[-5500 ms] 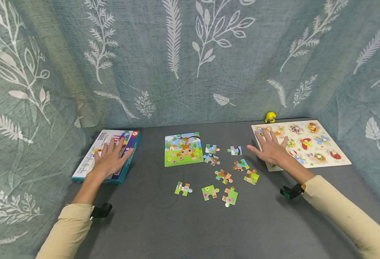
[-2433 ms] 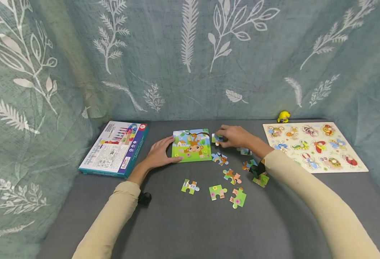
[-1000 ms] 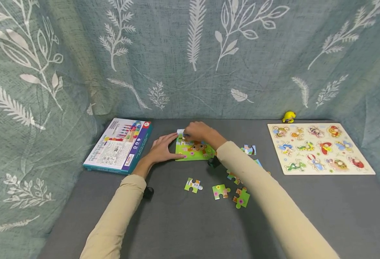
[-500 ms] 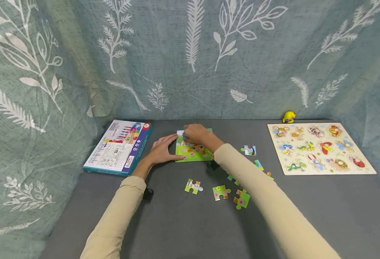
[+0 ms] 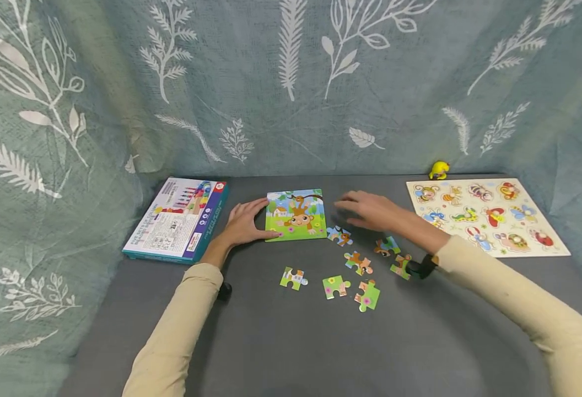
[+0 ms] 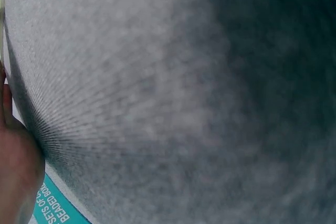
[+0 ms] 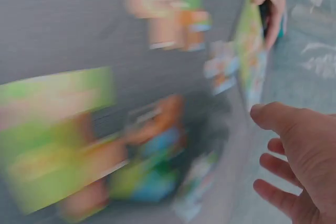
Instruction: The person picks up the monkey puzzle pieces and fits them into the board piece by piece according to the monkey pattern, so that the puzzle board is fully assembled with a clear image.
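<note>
A square puzzle board point(image 5: 296, 216) with a monkey picture lies mid-table. My left hand point(image 5: 243, 225) holds its left side, thumb on the front left corner and fingers along the left edge. My right hand point(image 5: 370, 210) hovers to the right of the board, fingers extended, nothing seen in its grasp. Closest below it is a blue-and-brown jigsaw piece point(image 5: 339, 236) near the board's right edge. In the right wrist view the thumb and fingers point(image 7: 278, 169) stand apart, with a blurred pale jigsaw piece point(image 7: 195, 187) nearby. The left wrist view shows mostly table.
Several more jigsaw pieces lie in front: a house piece point(image 5: 294, 278), green flower pieces point(image 5: 335, 286), and brown ones point(image 5: 357, 262). At left lies a flat teal-edged box point(image 5: 174, 220). A wooden insect board point(image 5: 489, 218) and yellow toy point(image 5: 438, 170) stand at right.
My right hand picked at a piece beside the board, worked over the board's upper left, then moved off right with fingers opened. My left hand came from the box to the board.
</note>
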A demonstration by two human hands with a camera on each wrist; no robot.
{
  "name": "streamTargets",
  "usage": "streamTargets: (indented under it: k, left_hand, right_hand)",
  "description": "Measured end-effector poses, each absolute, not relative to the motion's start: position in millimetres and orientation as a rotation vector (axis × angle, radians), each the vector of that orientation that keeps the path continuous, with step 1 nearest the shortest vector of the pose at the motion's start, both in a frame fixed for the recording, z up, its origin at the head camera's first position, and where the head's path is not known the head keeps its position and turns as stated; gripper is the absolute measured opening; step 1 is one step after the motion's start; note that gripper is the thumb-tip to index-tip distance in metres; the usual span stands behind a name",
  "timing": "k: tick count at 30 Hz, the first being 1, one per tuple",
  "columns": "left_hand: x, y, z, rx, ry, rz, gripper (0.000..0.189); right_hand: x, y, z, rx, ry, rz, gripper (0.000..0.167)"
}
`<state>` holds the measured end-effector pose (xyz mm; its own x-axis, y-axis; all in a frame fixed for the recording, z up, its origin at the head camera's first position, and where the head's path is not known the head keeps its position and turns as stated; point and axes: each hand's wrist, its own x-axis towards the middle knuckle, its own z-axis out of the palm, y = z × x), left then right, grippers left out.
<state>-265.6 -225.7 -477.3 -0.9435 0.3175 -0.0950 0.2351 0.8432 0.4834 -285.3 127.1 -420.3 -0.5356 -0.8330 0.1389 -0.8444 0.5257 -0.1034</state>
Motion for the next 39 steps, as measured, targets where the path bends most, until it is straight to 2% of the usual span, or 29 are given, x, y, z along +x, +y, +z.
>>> streamTargets:
  k: [6,11,39]
  left_hand:
    - [-267,-229,-474,0.436,2.831,0.717,0.095]
    - [-268,-227,-475,0.458,2.833,0.712,0.095]
    - [-269,-228,-477,0.468,2.841,0.721,0.095]
  right_hand:
    - [-251,201,-430,1.275,-2.811,0.317,0.052]
    - [-236,230,-430,1.108,-2.882,0.445,0.053]
    - [-216,209,-436,1.124,-2.905,0.565,0.049]
